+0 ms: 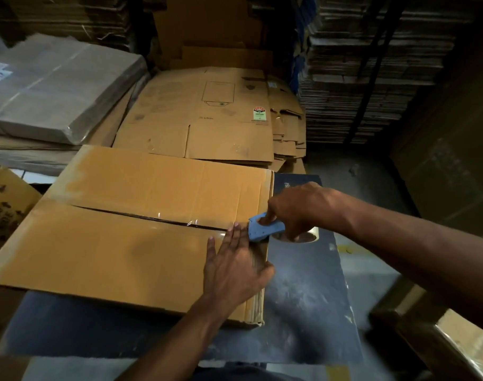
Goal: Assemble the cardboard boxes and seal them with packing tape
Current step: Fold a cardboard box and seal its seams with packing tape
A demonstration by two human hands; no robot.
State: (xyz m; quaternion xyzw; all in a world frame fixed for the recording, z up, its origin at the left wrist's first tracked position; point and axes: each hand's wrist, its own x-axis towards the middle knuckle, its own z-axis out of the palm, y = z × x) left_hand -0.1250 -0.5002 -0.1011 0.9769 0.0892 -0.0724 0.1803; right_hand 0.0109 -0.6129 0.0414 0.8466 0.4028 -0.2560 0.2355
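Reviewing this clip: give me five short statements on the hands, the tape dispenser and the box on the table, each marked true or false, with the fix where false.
1. The right hand grips the blue tape dispenser. True.
2. The left hand lies flat on the cardboard box beside the dispenser. True.
3. The dispenser is at the box's left end. False: it is at the right end of the seam.
4. The box's top flaps stand upright. False: they are folded down, with clear tape along the seam.
5. Flattened boxes lie stacked behind the box. True.
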